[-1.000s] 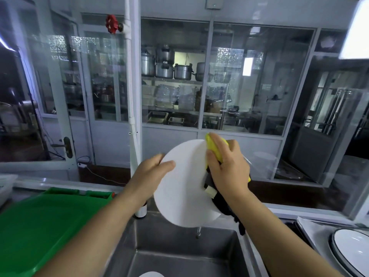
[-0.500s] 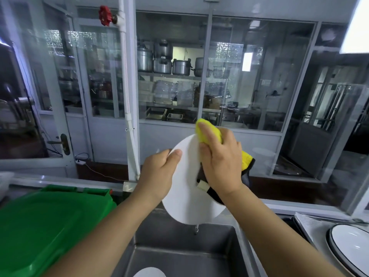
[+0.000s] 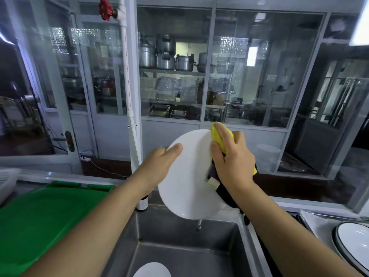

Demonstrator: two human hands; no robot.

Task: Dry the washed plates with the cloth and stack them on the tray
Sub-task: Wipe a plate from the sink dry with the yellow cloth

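- Head view: I see the white plate [image 3: 189,176] held up on edge above the steel sink [image 3: 179,246], its broad face turned toward me and tilted a little, top leaning left.
- My left hand [image 3: 159,166] grips the plate's left rim, thumb lying across the front face, the other fingers hidden behind it.
- My right hand [image 3: 233,160] presses the yellow and black cloth [image 3: 221,136] against the plate's upper right rim; fingers curl over the cloth and clamp it, and the dark end hangs down past the wrist.
- The plate's lower edge hangs clear of the sink's back wall, with open basin below it.
- Another white plate [image 3: 151,269] lies in the sink bottom, near the lower frame edge.
- A green tray [image 3: 40,216] sits just left of the sink.
- A dark-rimmed plate [image 3: 353,242] rests on the counter at the far right, well apart from my hands.
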